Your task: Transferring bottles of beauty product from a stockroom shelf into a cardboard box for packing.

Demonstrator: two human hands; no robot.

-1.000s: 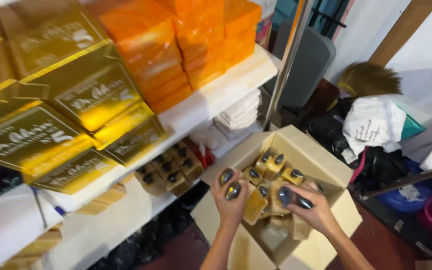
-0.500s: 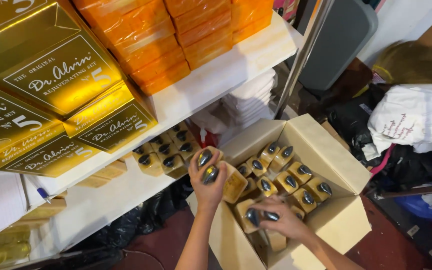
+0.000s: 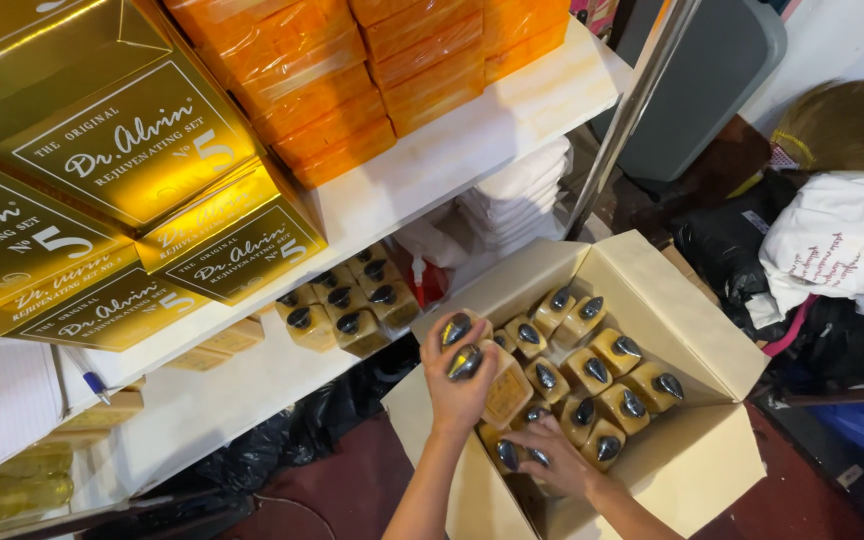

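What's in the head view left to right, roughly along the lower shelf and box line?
Gold boxes → yellow bottles on the lower shelf → left hand holding two dark-capped bottles → right hand on bottles in the open cardboard box → white printed cloth.

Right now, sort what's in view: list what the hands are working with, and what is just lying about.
In hand:
left hand, holding two yellow bottles
right hand, gripping bottles inside the box
cardboard box of yellow bottles
bottles on the lower shelf

Lying about:
gold boxes
orange packs
folded white cloths
broom
white bag
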